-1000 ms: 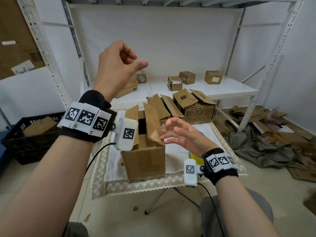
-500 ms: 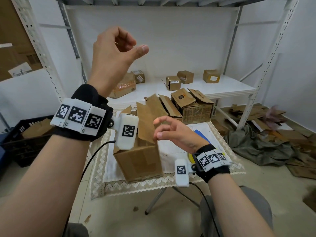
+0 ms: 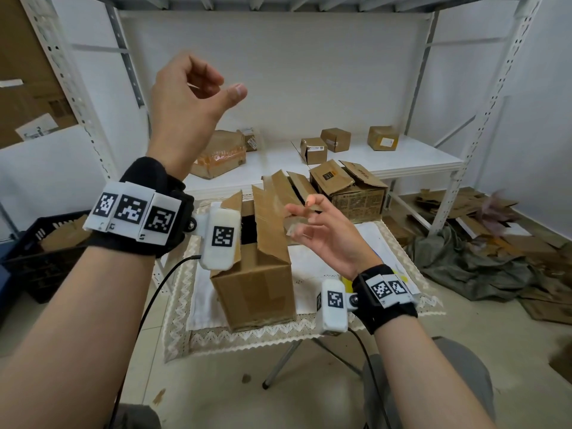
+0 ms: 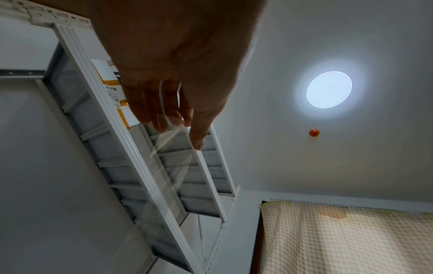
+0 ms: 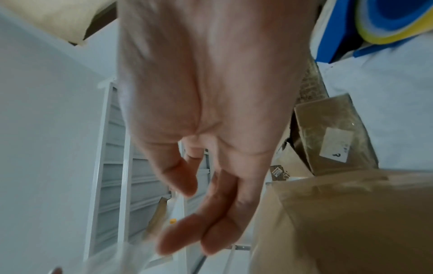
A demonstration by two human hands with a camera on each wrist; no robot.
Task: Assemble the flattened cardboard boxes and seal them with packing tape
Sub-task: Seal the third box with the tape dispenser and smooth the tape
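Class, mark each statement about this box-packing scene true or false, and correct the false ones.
1. The brown cardboard box on the table has its top flaps open. True.
2. The left hand is lower than the right hand. False: the left hand is raised above it.
3. Small cardboard boxes sit on the white metal shelf. True.
4. The black plastic crate stands on the table. False: it is on the floor, left of the table.
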